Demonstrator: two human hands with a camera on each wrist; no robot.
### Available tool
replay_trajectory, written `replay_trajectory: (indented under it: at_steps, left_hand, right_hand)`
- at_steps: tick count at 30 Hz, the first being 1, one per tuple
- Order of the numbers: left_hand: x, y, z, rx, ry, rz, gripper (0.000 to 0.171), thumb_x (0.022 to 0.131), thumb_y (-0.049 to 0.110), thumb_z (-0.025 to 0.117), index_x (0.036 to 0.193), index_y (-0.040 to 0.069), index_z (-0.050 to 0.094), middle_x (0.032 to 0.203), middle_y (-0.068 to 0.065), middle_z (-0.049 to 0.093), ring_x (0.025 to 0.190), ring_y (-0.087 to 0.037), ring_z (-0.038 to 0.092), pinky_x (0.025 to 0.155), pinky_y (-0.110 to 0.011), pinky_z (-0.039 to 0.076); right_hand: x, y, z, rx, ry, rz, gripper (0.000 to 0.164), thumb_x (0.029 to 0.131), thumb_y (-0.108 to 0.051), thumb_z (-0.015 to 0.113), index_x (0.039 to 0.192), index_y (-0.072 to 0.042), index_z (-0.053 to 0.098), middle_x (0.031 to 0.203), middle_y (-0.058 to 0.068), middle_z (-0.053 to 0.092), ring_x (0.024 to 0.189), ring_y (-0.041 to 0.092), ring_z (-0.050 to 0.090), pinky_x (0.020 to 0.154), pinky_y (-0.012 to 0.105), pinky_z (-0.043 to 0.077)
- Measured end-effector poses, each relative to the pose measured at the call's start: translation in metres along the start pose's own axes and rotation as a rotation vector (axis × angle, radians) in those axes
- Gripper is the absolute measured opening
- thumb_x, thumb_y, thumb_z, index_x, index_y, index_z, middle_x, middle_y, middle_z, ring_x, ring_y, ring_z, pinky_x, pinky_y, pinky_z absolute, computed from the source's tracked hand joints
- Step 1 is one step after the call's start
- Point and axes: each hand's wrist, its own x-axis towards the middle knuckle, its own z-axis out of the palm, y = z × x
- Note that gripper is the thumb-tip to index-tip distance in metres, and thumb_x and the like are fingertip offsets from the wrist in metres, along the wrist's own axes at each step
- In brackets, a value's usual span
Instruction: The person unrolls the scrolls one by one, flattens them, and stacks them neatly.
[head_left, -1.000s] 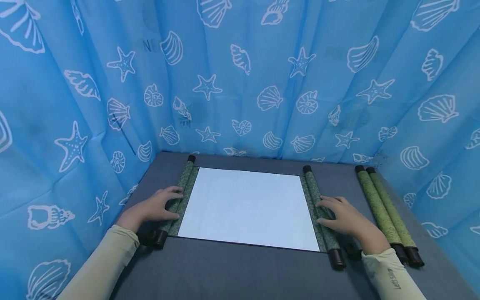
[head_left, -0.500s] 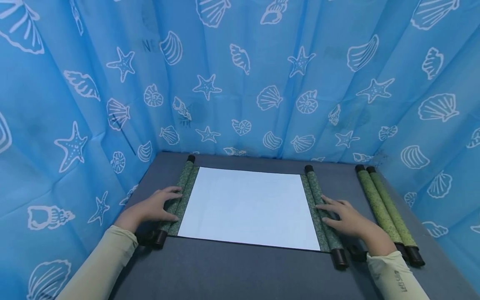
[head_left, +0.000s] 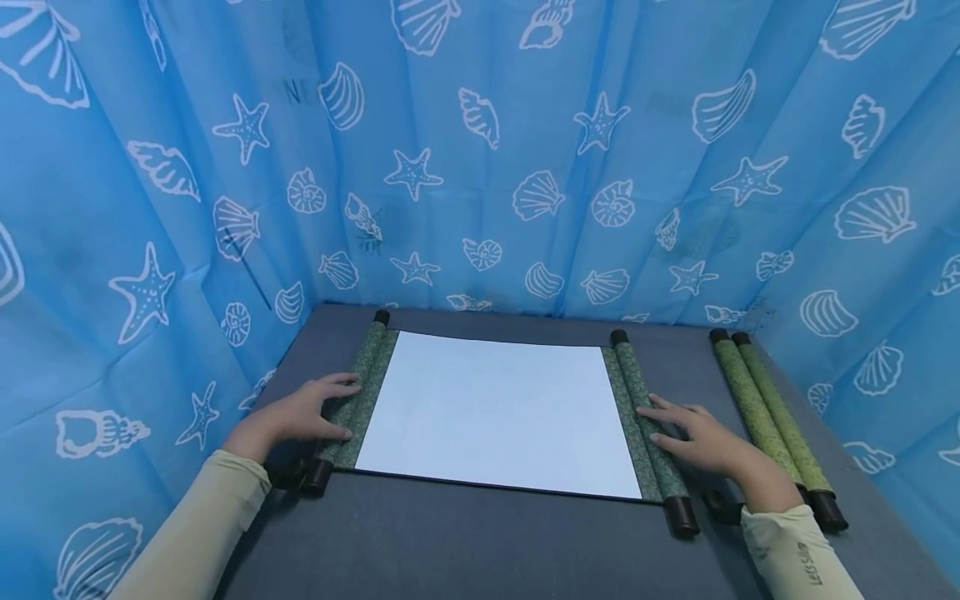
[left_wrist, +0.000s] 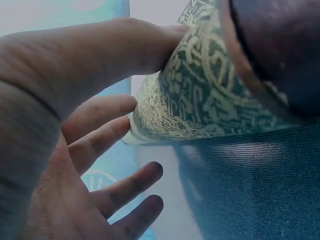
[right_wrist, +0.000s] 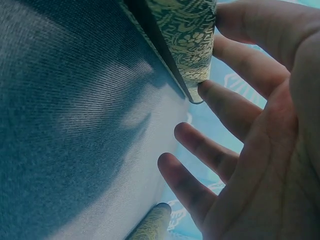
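Observation:
A hanging scroll with a white sheet (head_left: 495,408) lies spread across the table, green patterned strips along both sides. Its left roller (head_left: 371,350) and right roller (head_left: 630,367) have dark end caps. My left hand (head_left: 296,414) rests on the left roller; in the left wrist view the thumb (left_wrist: 145,45) lies over the roll and two fingertips (left_wrist: 127,105) touch its side, the other fingers spread free. With thumb and two fingers my right hand (head_left: 708,442) touches the right roller; the last two fingers (right_wrist: 205,145) stand apart from it in the right wrist view.
Two rolled yellow-green scrolls (head_left: 757,408) with dark caps lie side by side near the right edge of the grey table (head_left: 480,542). A blue curtain (head_left: 487,167) printed with shells and starfish hangs behind and on both sides.
My right hand has shifted a little to the right, and the right roller has moved slightly the same way. The left hand has drawn back very slightly leftward.

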Motion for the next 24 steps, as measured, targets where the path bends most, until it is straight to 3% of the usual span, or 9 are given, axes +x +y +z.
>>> replay_trajectory:
  at_steps: [12,17,24]
  left_hand:
    - [0.006,0.012,0.005,0.067,0.004,-0.003,0.078,0.094,0.024,0.082,0.159,-0.001,0.046,0.170,-0.025,0.032,0.156,-0.058,0.022,0.122,-0.070,0.031]
    - [0.009,0.017,0.008,0.101,0.007,-0.020,0.072,0.098,0.022,0.079,0.158,-0.002,0.047,0.169,-0.025,0.034,0.156,-0.057,0.024,0.123,-0.069,0.031]
    - [0.011,0.030,0.010,0.101,0.074,0.013,0.055,0.106,0.020,0.067,0.153,-0.004,0.053,0.162,-0.027,0.045,0.152,-0.055,0.035,0.122,-0.065,0.036]
  right_hand:
    - [-0.001,0.006,0.006,-0.025,0.057,-0.047,0.048,0.103,-0.026,0.071,0.145,-0.004,0.065,0.161,0.033,0.044,0.140,0.062,0.044,0.103,0.079,0.041]
    - [0.000,0.005,0.008,-0.028,0.060,-0.029,0.049,0.103,-0.030,0.071,0.145,-0.006,0.065,0.162,0.031,0.044,0.140,0.061,0.043,0.104,0.080,0.039]
    - [-0.002,0.001,0.008,-0.015,0.071,-0.031,0.046,0.104,-0.029,0.070,0.143,-0.004,0.066,0.159,0.033,0.046,0.141,0.062,0.043,0.105,0.080,0.039]
